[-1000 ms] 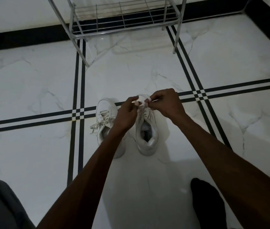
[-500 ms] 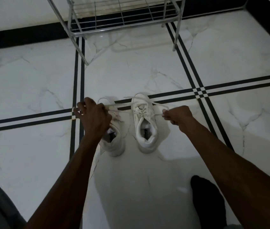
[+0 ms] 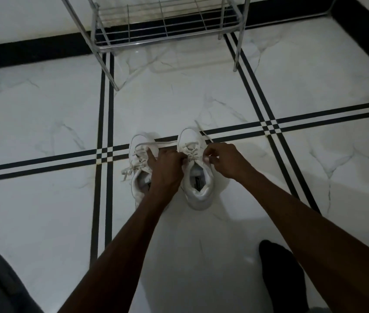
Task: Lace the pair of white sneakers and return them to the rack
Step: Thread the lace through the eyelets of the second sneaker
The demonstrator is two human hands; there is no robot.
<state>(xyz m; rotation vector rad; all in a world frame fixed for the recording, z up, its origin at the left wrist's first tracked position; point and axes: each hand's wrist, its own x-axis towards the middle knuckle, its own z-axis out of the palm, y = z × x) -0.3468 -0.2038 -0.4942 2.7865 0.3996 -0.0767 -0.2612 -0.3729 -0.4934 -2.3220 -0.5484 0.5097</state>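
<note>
- Two white sneakers stand side by side on the white marble floor (image 3: pixel 43 123), toes pointing away from the person, heels toward the camera
- The right sneaker (image 3: pixel 198 175) sits upright with its opening showing; its lace is threaded in crosses up the front
- The left sneaker (image 3: pixel 139 163) is just beside it, partly covered by the left forearm; loose lace ends trail off its left side onto the floor
- The left hand (image 3: pixel 167 166) is closed over the gap between the two sneakers, fingers pinched on the lace at the top of the right sneaker's lacing; one finger lies out across the left sneaker's front
- A lace strand (image 3: pixel 156 144) runs from that hand's side leftward across the toe of the left sneaker
- The right hand (image 3: pixel 224 159) is at the right edge of the right sneaker, fingertips pinched narrow on the other lace end (image 3: pixel 204 134), which runs up and away past the toe onto the floor
- The metal wire rack (image 3: pixel 167 26) stands well apart beyond the sneakers, against the wall with its black skirting; its low shelf holds no shoes
- Black double lines cross the floor under and beside the sneakers
- A dark-socked foot (image 3: pixel 278 274) rests on the floor near the lower right, under the right forearm
</note>
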